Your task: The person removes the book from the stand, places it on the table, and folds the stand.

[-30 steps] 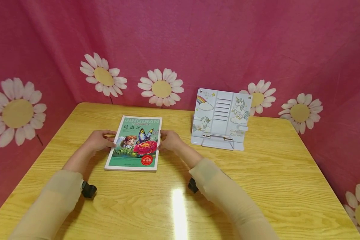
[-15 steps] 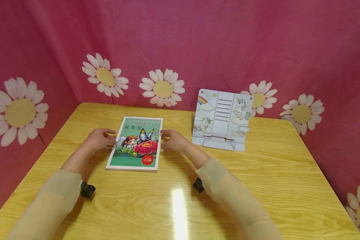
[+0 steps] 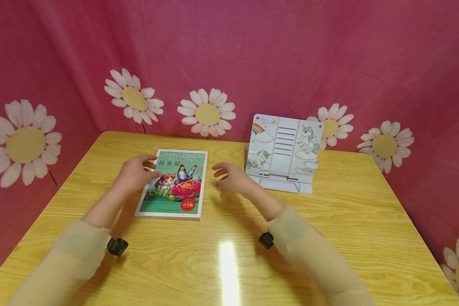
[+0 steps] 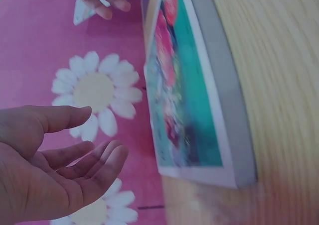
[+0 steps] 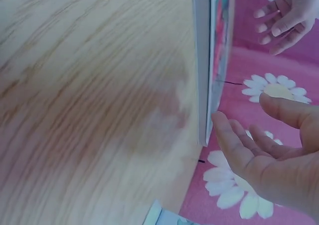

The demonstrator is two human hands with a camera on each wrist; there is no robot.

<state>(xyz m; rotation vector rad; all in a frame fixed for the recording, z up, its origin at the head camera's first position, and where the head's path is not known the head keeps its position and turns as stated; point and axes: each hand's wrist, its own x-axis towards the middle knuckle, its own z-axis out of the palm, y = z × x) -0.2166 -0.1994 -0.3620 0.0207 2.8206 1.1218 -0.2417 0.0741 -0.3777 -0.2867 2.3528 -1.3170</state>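
Observation:
A green-covered paperback book [image 3: 176,206] with a butterfly, a girl and a red flower on its front lies flat on the wooden table. My left hand [image 3: 137,173] hovers over the book's left edge, fingers loosely bent and holding nothing. To the right of the book, a small gap away, is my right hand [image 3: 233,178], its fingers relaxed with nothing in them. In the left wrist view the left hand [image 4: 60,170] is raised above the cover of the book [image 4: 204,130]. The right wrist view has the right hand [image 5: 269,160] lifted beside the book's spine or edge [image 5: 202,75].
Behind and right of the book stands a white unicorn-print book stand [image 3: 283,148] with a wire ledge at its foot. The wooden table [image 3: 176,263] meets a pink curtain [image 3: 229,51] with daisies at the back and sides.
Both hands have come away from the book's sides: the left has risen over its left edge, the right has drawn off to the right. The book stays in place.

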